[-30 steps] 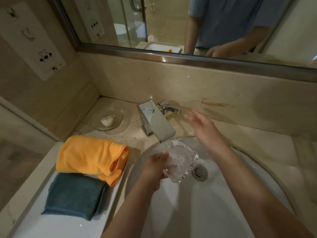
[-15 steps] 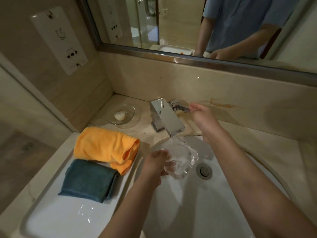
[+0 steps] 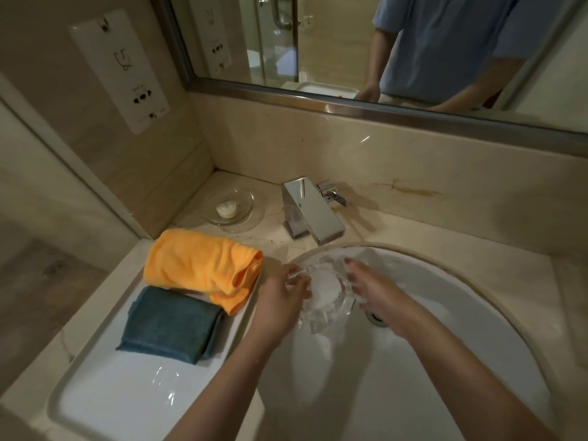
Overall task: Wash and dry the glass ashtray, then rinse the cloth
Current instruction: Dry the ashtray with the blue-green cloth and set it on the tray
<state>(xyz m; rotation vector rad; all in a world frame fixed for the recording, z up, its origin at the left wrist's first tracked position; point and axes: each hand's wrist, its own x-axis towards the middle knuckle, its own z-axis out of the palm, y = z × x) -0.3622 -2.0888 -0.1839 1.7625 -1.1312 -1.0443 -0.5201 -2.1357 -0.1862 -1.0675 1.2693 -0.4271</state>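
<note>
The glass ashtray (image 3: pixel 327 291) is held tilted over the white basin (image 3: pixel 445 329), at its back-left rim just below the chrome tap's (image 3: pixel 313 211) spout; the left hand (image 3: pixel 281 300) grips its left edge with curled fingers, and the right hand (image 3: pixel 378 292) clasps its right side — thumb over the rim; the drain (image 3: pixel 377 316) shows just beside that hand. On the white tray (image 3: pixel 127 399) at the counter's left edge lie a rolled orange cloth (image 3: pixel 203 265) and, touching it, a folded teal cloth (image 3: pixel 173 323); in the counter's back-left corner sits a glass soap dish (image 3: pixel 234 205) — with soap in it.
</note>
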